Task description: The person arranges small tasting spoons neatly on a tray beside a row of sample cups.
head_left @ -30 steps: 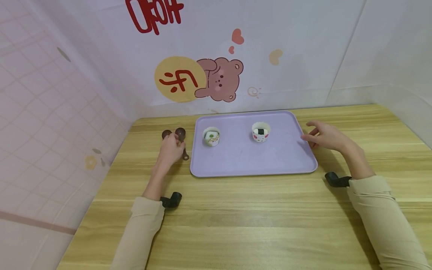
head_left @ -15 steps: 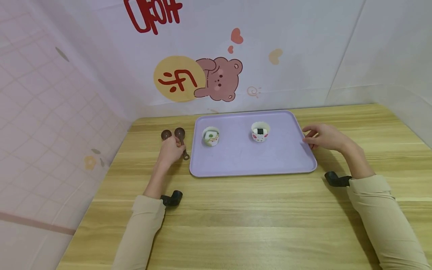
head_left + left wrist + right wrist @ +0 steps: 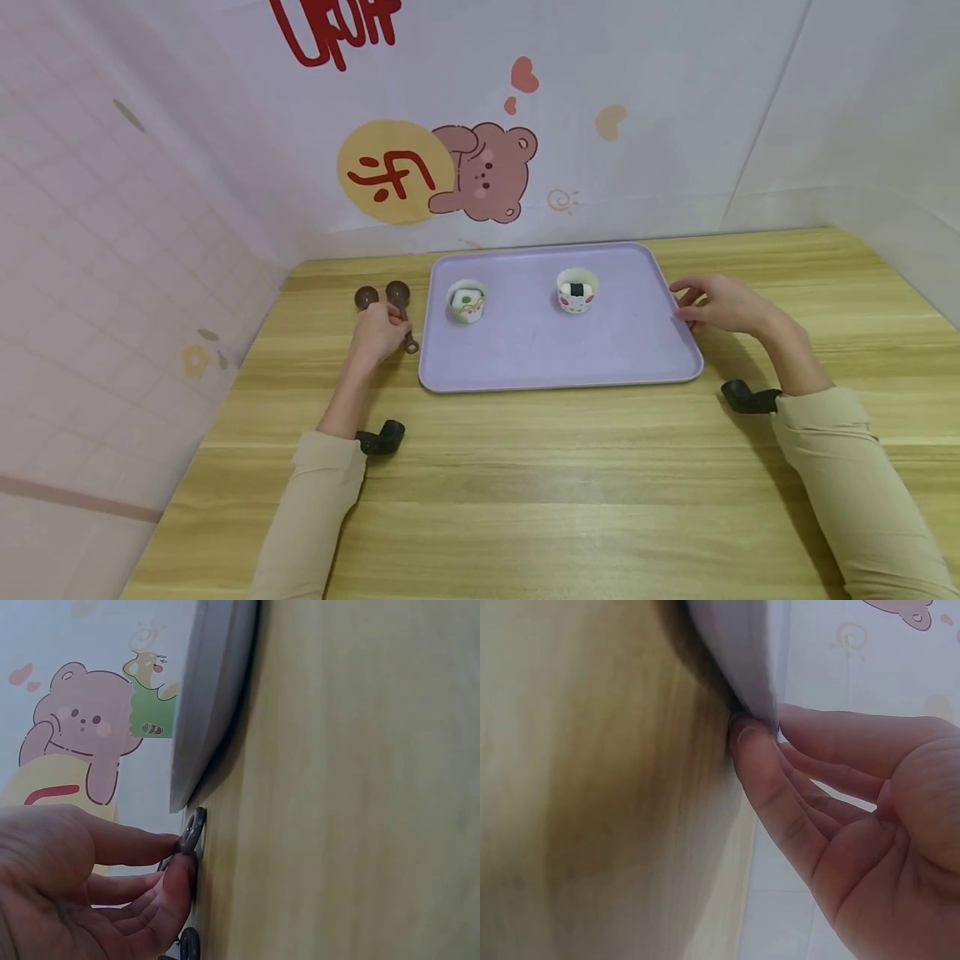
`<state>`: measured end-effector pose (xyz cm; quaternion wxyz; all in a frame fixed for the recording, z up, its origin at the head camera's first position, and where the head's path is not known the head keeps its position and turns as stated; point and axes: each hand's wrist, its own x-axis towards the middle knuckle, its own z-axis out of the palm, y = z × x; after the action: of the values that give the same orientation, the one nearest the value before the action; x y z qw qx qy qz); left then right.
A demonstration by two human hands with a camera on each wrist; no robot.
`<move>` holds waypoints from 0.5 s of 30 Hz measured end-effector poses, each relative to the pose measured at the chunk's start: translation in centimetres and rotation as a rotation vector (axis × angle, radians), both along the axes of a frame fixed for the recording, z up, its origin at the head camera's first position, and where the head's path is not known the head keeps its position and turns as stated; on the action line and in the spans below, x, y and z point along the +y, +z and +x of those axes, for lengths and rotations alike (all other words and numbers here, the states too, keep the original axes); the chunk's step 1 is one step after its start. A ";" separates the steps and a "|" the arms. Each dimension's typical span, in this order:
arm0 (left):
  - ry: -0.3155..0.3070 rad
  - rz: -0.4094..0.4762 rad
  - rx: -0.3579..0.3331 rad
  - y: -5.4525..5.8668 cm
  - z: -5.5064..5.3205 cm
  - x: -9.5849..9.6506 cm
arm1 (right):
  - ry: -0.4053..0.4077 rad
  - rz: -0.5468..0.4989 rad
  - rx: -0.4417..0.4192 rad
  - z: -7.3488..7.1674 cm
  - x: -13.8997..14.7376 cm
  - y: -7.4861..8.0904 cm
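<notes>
Two dark brown spoons with round bowls lie on the table left of the lilac tray (image 3: 540, 354). My left hand (image 3: 377, 331) pinches the right-hand spoon (image 3: 397, 292) by its handle; in the left wrist view the thumb and a fingertip meet at its ring end (image 3: 193, 831). The handle of the other spoon (image 3: 366, 297) is mostly hidden behind the hand. At the tray's right side, my right hand (image 3: 723, 302) grips the edge, one fingertip tucked against the underside of the rim (image 3: 754, 667) in the right wrist view.
On the tray stand two small patterned cups: the left cup (image 3: 470, 315) holds a white piece with a green dot, the right cup (image 3: 576, 303) a white piece with a black band. A printed cloth wall (image 3: 660, 183) rises close behind the tray on the wooden table (image 3: 562, 483).
My right fingers have closed in on the tray's edge. My left fingers have drawn in at the spoon's handle. The tray, cups and spoons keep their places; the head view has shifted slightly.
</notes>
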<state>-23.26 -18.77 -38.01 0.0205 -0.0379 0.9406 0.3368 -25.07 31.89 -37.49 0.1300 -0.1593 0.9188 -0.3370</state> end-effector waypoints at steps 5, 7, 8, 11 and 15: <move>0.001 0.006 0.002 0.2 0.1 0.0 | -0.005 -0.002 -0.014 -0.1 0.1 -0.1; 0.004 0.013 -0.003 0.3 0.1 0.0 | -0.007 -0.001 -0.017 -0.1 0.1 -0.1; 0.008 0.019 -0.007 0.3 0.0 0.1 | -0.008 -0.001 -0.017 -0.1 0.1 0.0; 0.018 0.029 -0.017 0.3 0.0 0.1 | -0.007 0.001 -0.016 -0.1 0.0 0.0; 0.029 0.028 -0.018 0.3 -0.1 0.1 | -0.003 0.006 -0.011 0.0 0.0 0.2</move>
<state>-23.31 -18.69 -37.69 0.0246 -0.0543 0.9349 0.3498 -25.07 31.88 -37.31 0.1351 -0.1554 0.9193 -0.3355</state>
